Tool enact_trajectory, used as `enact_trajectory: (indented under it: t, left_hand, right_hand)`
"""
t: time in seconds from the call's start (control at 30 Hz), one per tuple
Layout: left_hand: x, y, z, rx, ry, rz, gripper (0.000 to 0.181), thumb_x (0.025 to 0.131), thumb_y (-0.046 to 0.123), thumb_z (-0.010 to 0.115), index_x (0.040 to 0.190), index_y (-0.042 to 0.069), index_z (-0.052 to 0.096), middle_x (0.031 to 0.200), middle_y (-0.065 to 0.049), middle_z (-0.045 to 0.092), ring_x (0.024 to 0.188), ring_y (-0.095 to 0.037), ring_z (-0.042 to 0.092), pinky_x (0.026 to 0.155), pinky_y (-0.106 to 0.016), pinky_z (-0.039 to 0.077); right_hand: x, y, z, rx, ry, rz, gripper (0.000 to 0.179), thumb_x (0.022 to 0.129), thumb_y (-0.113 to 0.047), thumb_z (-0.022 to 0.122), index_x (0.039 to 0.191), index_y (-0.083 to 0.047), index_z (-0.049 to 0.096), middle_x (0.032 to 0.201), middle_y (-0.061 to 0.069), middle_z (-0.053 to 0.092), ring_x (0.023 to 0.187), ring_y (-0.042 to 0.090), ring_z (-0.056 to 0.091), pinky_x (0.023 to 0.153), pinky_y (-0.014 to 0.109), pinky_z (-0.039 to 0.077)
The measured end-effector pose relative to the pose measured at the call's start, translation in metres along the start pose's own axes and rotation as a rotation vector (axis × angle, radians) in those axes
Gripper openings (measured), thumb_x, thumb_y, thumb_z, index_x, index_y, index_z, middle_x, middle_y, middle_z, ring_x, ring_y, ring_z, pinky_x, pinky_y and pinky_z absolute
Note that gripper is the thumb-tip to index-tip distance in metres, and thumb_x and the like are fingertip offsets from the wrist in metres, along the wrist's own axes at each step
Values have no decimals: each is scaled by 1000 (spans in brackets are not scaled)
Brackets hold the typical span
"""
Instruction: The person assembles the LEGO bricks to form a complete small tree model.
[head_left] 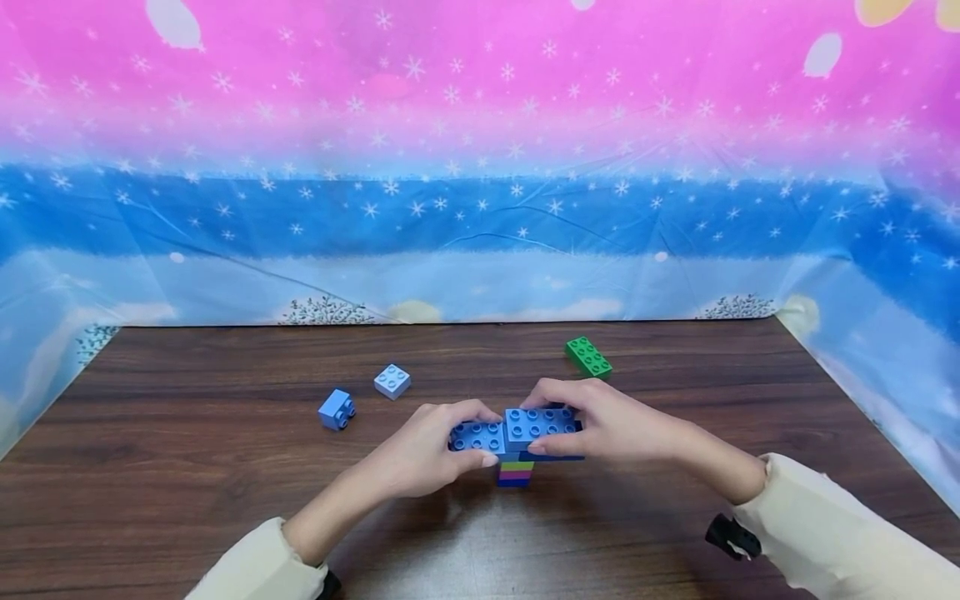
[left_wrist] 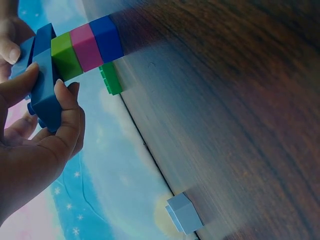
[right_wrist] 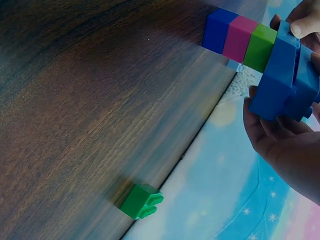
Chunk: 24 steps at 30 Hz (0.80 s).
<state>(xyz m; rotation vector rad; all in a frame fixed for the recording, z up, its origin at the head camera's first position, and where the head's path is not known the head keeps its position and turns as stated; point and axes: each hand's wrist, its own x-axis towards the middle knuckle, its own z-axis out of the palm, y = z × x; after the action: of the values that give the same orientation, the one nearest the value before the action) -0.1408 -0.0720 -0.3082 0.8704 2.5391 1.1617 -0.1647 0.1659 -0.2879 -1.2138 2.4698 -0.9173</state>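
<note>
A small tower stands on the table in front of me, with a dark blue brick (right_wrist: pixel 219 31) at its foot, a pink brick (right_wrist: pixel 240 39) above it and a lime green brick (right_wrist: pixel 260 47) above that. Two blue bricks spread sideways across its top. My left hand (head_left: pixel 427 446) grips the left blue brick (head_left: pixel 478 437) between thumb and fingers. On the right, another blue brick (head_left: pixel 534 425) sits one level higher, over a darker blue brick (head_left: pixel 562 457). My right hand (head_left: pixel 615 423) holds this upper brick, thumb at the near side and fingers at the far side.
Beyond the right hand lies a green brick (head_left: pixel 588 357). Left of the tower are a pale blue brick (head_left: pixel 392 381) and a blue brick (head_left: pixel 336 408) tipped on its side. A printed cloth (head_left: pixel 480 283) hangs along the back of the wooden table (head_left: pixel 187 467).
</note>
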Motion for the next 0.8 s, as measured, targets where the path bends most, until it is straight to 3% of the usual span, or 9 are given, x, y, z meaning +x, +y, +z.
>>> enact_trajectory:
  t: [0.37, 0.57, 0.8]
  left_hand:
    - [0, 0, 0, 0, 2, 4, 29, 87, 16, 64, 114, 7, 58, 106, -7, 62, 89, -13, 57, 77, -34, 47]
    - [0, 0, 1, -2, 4, 10, 30, 86, 16, 64, 114, 6, 58, 106, -7, 62, 89, -13, 57, 77, -34, 47]
    - [0, 0, 2, 3, 6, 6, 30, 87, 17, 64, 114, 7, 58, 107, -7, 62, 90, -14, 57, 78, -35, 48]
  right_hand:
    - [1, 1, -1, 58, -43, 43, 26, 88, -32, 61, 110, -19, 53, 88, -8, 59, 72, 9, 53, 63, 25, 45]
    - [3, 3, -1, 46, -50, 26, 24, 88, -32, 61, 108, -22, 54, 86, -9, 58, 71, 9, 52, 61, 25, 44]
    - [3, 4, 0, 45, -46, 1, 27, 88, -33, 60, 109, -16, 55, 88, -7, 58, 71, 9, 51, 62, 24, 44]
